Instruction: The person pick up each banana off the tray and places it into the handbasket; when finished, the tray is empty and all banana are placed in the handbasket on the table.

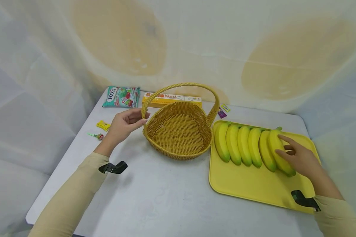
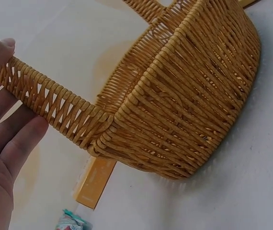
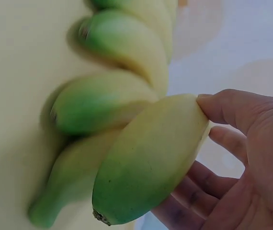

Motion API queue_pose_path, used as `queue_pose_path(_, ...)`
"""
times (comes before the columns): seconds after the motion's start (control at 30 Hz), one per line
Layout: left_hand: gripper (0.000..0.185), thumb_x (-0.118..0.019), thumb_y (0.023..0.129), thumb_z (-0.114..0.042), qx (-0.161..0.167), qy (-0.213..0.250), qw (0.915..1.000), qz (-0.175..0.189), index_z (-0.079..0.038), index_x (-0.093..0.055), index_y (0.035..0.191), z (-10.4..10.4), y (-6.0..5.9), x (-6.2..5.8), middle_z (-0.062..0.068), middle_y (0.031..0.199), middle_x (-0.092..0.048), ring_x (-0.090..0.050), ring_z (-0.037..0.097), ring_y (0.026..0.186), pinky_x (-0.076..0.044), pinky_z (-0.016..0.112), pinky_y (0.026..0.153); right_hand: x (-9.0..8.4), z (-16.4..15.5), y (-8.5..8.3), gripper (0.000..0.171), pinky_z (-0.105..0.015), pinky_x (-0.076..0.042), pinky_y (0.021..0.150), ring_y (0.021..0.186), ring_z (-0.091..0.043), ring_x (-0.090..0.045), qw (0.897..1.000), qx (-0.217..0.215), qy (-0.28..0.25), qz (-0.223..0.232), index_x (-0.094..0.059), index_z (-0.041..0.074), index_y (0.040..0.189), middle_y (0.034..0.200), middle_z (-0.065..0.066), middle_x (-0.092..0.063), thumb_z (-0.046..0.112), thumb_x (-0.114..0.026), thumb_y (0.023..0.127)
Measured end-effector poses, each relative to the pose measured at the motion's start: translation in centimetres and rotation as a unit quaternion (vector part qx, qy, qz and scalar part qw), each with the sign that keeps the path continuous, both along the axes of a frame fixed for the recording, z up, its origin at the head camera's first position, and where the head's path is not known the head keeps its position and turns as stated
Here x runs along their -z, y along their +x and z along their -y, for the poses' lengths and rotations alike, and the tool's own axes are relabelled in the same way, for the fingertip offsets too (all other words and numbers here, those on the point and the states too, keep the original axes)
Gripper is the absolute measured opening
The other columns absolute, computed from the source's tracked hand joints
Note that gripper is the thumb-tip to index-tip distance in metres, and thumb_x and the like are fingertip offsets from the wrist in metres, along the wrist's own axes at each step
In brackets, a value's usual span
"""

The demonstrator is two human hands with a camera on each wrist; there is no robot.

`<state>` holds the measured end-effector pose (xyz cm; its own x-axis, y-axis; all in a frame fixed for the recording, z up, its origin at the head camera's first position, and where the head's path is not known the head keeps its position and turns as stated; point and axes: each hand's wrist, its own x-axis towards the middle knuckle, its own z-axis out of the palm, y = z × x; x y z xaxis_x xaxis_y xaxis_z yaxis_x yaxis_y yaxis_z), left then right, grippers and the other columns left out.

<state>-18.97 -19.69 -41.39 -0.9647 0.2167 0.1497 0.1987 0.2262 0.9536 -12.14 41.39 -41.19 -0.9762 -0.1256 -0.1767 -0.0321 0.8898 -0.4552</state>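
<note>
A wicker basket [image 1: 179, 131] with a tall arched handle [image 2: 55, 100] stands mid-table with nothing inside. My left hand [image 1: 123, 126] grips that handle low on its left side, thumb in front and fingers behind. On the yellow tray [image 1: 249, 184] at the right, several yellow bananas [image 1: 244, 144] with green tips lie side by side. My right hand [image 1: 302, 158] holds the rightmost banana [image 3: 151, 158] between thumb and fingers. In the right wrist view this banana tilts over its neighbours, its green end pointing down.
Behind the basket lies a pasta box [image 1: 172, 99], with a teal candy bag [image 1: 121, 97] to its left. A yellow wrapped candy [image 1: 103, 125] and a lollipop [image 1: 99, 136] lie left of my left hand. Small wrapped sweets [image 1: 222, 113] sit behind the tray. White cloth hangs around the table.
</note>
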Motion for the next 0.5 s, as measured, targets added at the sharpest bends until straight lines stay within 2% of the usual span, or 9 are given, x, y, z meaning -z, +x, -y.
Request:
queue_pose_path(0.3,0.041,-0.075,0.095,-0.022,-0.001,0.004,1.0000,-0.004,-0.006,-0.065,0.132,-0.1,0.0,-0.1,0.012,0.125,-0.071,-0.070,0.017,0.111,-0.056,0.024,0.093,-1.1,4.3,0.5,0.069,-0.061,-0.054,0.083,0.112,-0.049,-0.061,0.999,-0.040,-0.016,-0.003,-0.032,0.011,0.160,0.131,-0.034,-0.056,0.040,-0.059,0.104)
queue_pose_path(0.5,0.041,-0.075,0.095,-0.023,-0.005,0.003,1.0000,-0.003,-0.007,-0.065,0.132,-0.1,0.0,0.0,0.011,0.125,-0.071,-0.069,0.017,0.112,-0.056,0.024,0.093,-2.3,7.2,1.0,0.065,-0.050,-0.055,0.080,0.106,-0.036,-0.065,0.996,-0.090,-0.027,-0.010,-0.040,0.014,0.157,0.124,-0.023,-0.065,0.037,-0.064,0.102)
